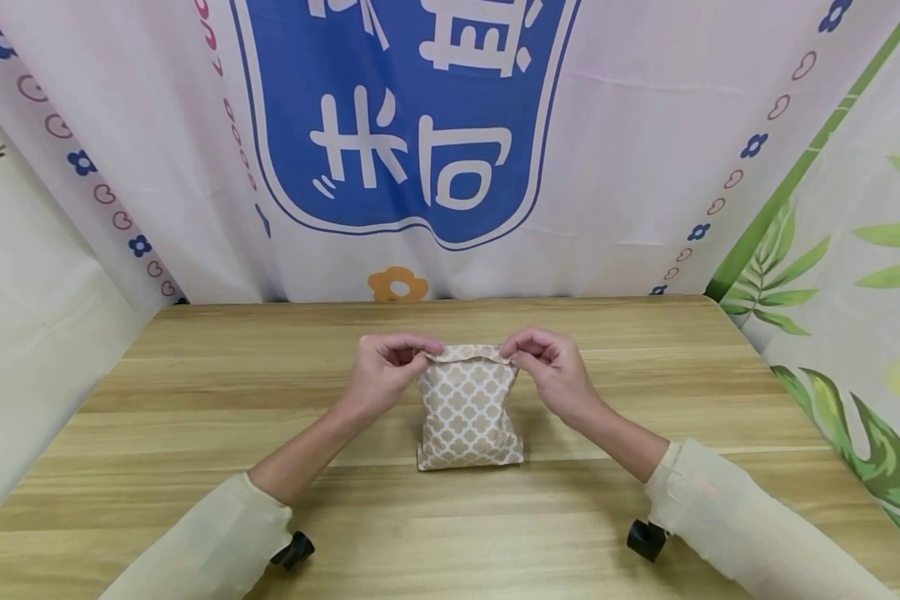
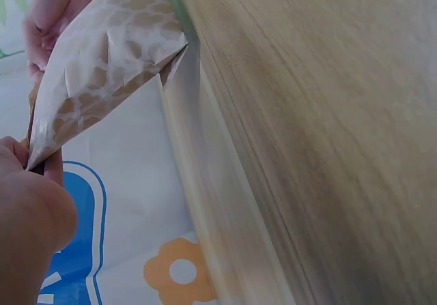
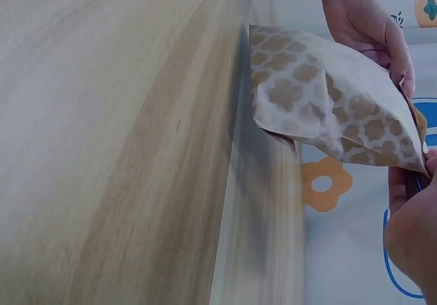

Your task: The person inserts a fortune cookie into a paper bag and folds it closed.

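Now the paper bag (image 1: 468,412) stands upright between both hands. Left hand (image 1: 384,367) and right hand (image 1: 552,365) each pinch its folded top edge.

Both arms wear long, loose sleeves of pale cream cloth, the left sleeve (image 1: 210,542) and right sleeve (image 1: 742,517) ending partway up the forearm. A small black device (image 1: 294,550) sits under each forearm. Hands are bare.
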Demonstrator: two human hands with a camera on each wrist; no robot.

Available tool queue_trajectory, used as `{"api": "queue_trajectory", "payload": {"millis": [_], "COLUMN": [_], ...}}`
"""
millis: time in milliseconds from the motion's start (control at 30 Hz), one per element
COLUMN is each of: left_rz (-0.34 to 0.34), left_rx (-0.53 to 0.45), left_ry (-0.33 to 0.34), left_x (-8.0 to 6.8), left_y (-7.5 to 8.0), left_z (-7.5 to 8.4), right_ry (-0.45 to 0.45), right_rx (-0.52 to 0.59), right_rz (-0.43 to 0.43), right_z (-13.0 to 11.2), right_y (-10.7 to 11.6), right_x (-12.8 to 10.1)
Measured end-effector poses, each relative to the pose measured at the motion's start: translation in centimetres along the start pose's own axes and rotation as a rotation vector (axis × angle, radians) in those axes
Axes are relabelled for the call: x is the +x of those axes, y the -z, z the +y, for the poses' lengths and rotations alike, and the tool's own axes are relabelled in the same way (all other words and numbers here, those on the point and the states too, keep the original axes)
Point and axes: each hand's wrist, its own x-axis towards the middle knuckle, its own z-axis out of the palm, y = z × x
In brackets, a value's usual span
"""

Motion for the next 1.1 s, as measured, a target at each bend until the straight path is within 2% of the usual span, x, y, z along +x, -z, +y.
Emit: {"api": "queue_trajectory", "payload": {"millis": [267, 500, 700, 967, 1100], "left_rz": [-0.015, -0.027, -0.044, -0.096, -0.121], "left_rx": [0.012, 0.029, 0.039, 0.069, 0.072], "left_ry": [-0.022, -0.032, 0.011, 0.091, 0.109], "left_x": [0.0, 0.0, 0.2, 0.3, 0.4], "left_y": [0.3, 0.3, 0.1, -0.3, -0.2], "left_z": [-0.1, 0.0, 0.2, 0.7, 0.9], "right_ry": [0.034, 0.066, 0.089, 0.093, 0.095], "right_rx": [-0.033, -0.018, -0.006, -0.018, 0.000], "right_rz": [-0.025, -0.051, -0.059, -0.060, -0.067], "right_z": [0.1, 0.1, 0.3, 0.0, -0.1], "right_y": [0.1, 0.2, 0.3, 0.1, 0.1], "right_x": [0.0, 0.1, 0.1, 0.1, 0.1]}}
